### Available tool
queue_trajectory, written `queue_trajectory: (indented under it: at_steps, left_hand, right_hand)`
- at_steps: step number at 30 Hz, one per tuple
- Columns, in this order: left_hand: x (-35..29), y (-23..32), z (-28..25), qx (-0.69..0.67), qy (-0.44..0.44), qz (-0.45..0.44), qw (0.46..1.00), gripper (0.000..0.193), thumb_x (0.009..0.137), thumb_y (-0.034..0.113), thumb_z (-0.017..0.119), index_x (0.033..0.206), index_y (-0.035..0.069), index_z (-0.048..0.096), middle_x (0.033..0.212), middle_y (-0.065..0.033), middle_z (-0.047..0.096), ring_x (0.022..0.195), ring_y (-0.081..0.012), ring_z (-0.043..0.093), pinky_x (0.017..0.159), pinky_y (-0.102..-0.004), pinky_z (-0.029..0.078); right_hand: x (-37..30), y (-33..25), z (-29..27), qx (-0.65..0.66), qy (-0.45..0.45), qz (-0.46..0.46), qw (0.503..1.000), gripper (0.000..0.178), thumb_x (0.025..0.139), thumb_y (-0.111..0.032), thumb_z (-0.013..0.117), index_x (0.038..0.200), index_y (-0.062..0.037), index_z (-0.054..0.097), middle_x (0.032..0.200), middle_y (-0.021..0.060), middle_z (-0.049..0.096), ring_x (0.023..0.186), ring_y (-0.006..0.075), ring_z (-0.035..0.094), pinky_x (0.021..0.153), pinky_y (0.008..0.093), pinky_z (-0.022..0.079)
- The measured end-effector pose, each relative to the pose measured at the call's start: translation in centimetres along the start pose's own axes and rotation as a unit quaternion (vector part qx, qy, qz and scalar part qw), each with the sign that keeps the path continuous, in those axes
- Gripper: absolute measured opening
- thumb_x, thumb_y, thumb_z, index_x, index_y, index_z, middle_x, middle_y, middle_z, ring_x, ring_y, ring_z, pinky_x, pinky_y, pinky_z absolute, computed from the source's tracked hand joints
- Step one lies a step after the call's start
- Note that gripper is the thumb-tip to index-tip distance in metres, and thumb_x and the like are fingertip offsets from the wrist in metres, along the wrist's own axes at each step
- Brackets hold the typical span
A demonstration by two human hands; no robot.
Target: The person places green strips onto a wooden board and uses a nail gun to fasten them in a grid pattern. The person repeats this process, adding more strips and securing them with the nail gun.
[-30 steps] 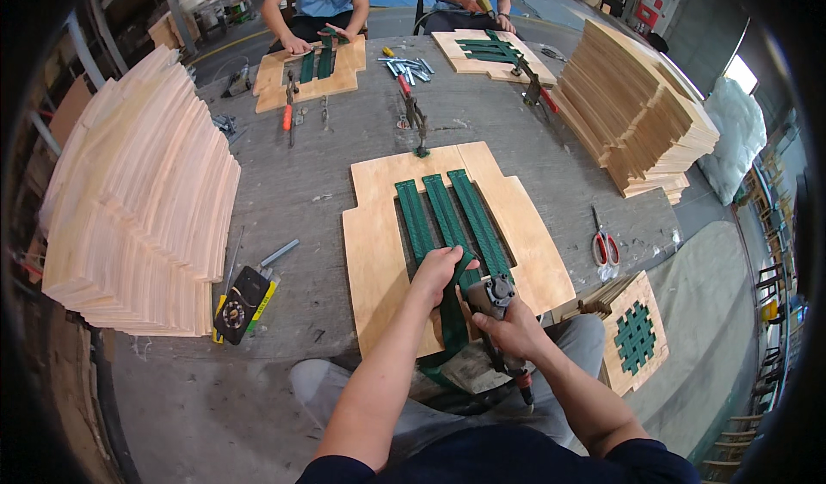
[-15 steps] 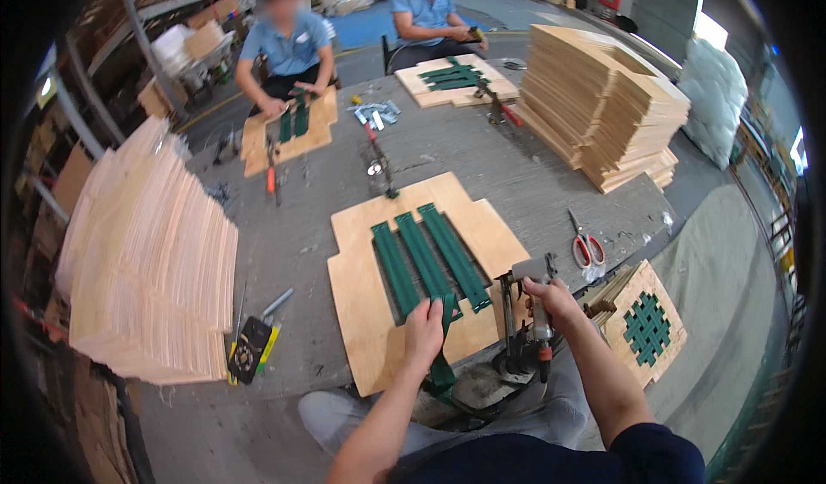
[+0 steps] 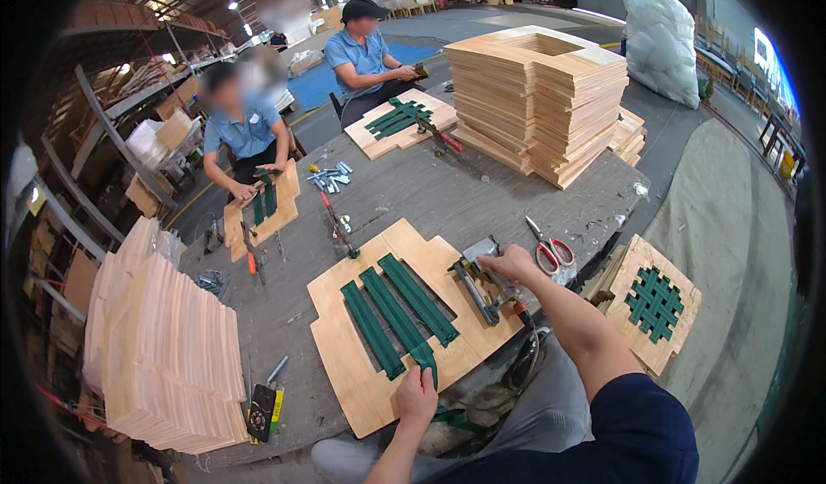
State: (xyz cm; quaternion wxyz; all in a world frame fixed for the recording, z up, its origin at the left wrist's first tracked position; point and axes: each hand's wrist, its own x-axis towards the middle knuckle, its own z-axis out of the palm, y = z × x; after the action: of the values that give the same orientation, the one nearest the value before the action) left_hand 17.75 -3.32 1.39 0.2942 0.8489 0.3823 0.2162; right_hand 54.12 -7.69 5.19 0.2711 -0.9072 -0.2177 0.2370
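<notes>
A pale wooden panel with a cut-out middle lies on the table edge in front of me. Three parallel green webbing strips span its opening. My left hand pinches the loose green strap at the near end of the strips, and its tail hangs over the edge towards my lap. On the panel's right side, a pneumatic staple gun rests on or just over the wood. My right hand is closed round its body from above, the fingertips partly hidden. Red-handled scissors lie beyond that hand.
Tall stacks of wooden panels stand at left and far right. A woven green panel leans at lower right. Two co-workers sit across the table. A tape measure and clamps lie about.
My right hand has brought the staple gun from the panel's near right edge onto its right side, tilting it over. My left hand still pinches the strap. The whole view has shifted.
</notes>
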Motion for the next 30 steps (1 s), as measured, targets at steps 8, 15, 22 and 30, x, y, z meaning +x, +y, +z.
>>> queue_trajectory:
  at_steps: [8,15,22,30]
  left_hand:
    - [0.0,0.2,0.7,0.003,0.003,0.010,1.000,0.030,0.104,0.029,0.055,0.086,0.005,0.054,0.076,-0.0216,0.061,0.074,-0.0450,0.062,0.064,-0.0540,0.046]
    - [0.4,-0.5,0.1,-0.018,0.005,-0.043,0.999,0.030,0.104,0.031,0.057,0.092,0.003,0.059,0.081,-0.0216,0.065,0.076,-0.0428,0.064,0.068,-0.0509,0.049]
    - [4.5,-1.8,-2.7,-0.566,-0.100,-0.270,0.772,0.032,0.110,0.028,0.049,0.124,0.002,0.061,0.112,-0.0144,0.074,0.087,-0.0217,0.071,0.072,-0.0368,0.060]
    - [8.2,-2.2,-4.2,-0.571,-0.118,-0.285,0.761,0.029,0.109,0.029,0.051,0.109,0.003,0.064,0.095,-0.0135,0.074,0.072,-0.0202,0.066,0.063,-0.0346,0.055]
  right_hand:
    - [0.8,8.8,-5.8,-0.137,0.224,-0.041,0.964,0.051,0.082,-0.033,0.079,0.123,-0.0042,0.067,0.120,0.0280,0.066,0.118,0.0425,0.063,0.100,0.0463,0.053]
    - [2.2,10.6,-6.1,-0.147,0.117,-0.053,0.981,0.060,0.076,-0.031,0.082,0.127,-0.0048,0.066,0.118,0.0284,0.068,0.114,0.0435,0.064,0.101,0.0456,0.053]
    - [0.7,9.8,-10.1,0.173,-0.030,-0.028,0.984,0.039,0.088,-0.030,0.074,0.112,0.0005,0.072,0.083,0.0083,0.068,0.061,0.0182,0.061,0.053,0.0355,0.048]
    - [-8.8,0.1,-3.7,-0.130,-0.067,-0.491,0.859,0.055,0.081,-0.047,0.083,0.116,-0.0080,0.066,0.092,0.0169,0.071,0.087,0.0344,0.071,0.076,0.0476,0.054]
